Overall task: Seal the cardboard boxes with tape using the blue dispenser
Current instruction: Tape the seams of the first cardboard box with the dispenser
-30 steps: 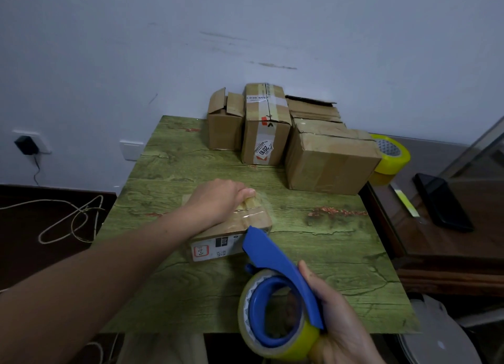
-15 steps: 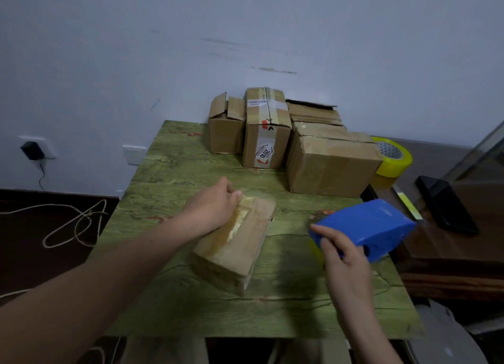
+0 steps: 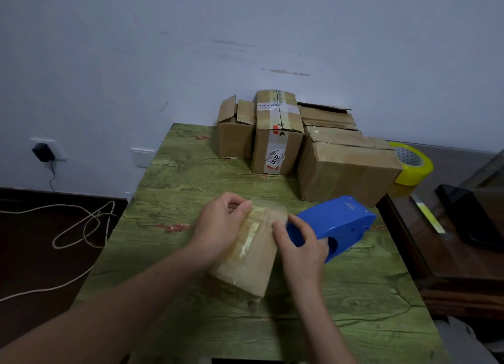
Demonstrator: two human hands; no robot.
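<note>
The right hand [image 3: 302, 250] is gripping the blue dispenser [image 3: 338, 222] just right of the box [image 3: 246, 257], whose far end the left hand [image 3: 219, 227] is clasping with curled fingers [image 3: 231, 200]

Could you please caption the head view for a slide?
Left hand holds a small cardboard box on the green table; right hand grips the blue dispenser beside it.

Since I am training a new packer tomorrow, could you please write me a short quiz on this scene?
1. True or false: the left hand holds the small box on the green table.
2. Which hand grips the blue dispenser? A) left B) right C) neither
3. Fill in: seen from the camera, the yellow tape roll lies to the ___ of the large box.
Key: 1 true; 2 B, the right hand; 3 right.
</note>
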